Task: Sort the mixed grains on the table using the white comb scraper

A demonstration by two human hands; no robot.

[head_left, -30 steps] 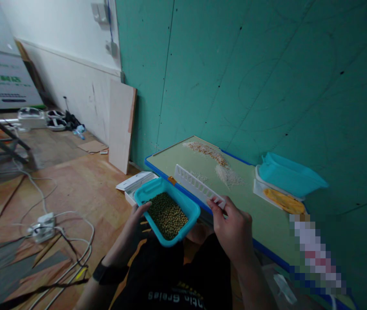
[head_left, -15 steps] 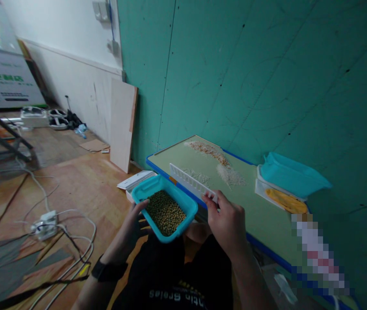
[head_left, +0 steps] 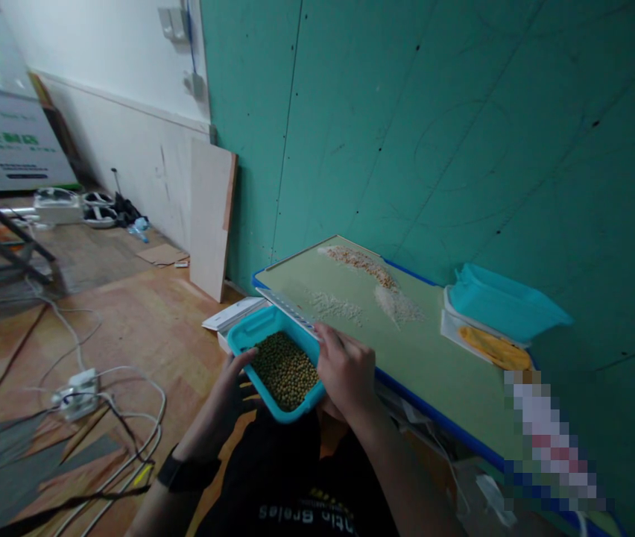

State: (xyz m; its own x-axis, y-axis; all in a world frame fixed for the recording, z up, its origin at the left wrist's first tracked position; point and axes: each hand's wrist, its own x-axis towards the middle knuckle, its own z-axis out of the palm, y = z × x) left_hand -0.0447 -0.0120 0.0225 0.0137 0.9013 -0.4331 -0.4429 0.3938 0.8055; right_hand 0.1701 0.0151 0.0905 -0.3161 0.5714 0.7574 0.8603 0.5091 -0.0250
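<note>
Relation of strip, tub and fingers. The right hand (head_left: 348,369) is closed on one end of the white strip (head_left: 288,306), thumb and fingers pinched together with little or no gap; the strip's long axis runs from these fingers forward and to the left, its row of slots partly visible. The left hand (head_left: 235,380) holds the tub (head_left: 285,416) from the side opposite, its thumb hooked over the rim and its other fingers parted against or beneath the wall; how firmly they bear cannot be told. The tub thus lies between the two hands, to the right of the left thumb and to the left of the right fingers, which hide its right-hand corner. The strip lies roughly parallel to the tub's far long side and overlaps that rim in this view; whether it touches the rim or hangs above it cannot be told. The beans (head_left: 285,369) lie in the tub, nearer to the right fingers than the strip's free end is. Beyond the strip, forward and to the right of the right fingers, extends the board (head_left: 434,365), bearing scattered pale grains (head_left: 335,306).
</note>
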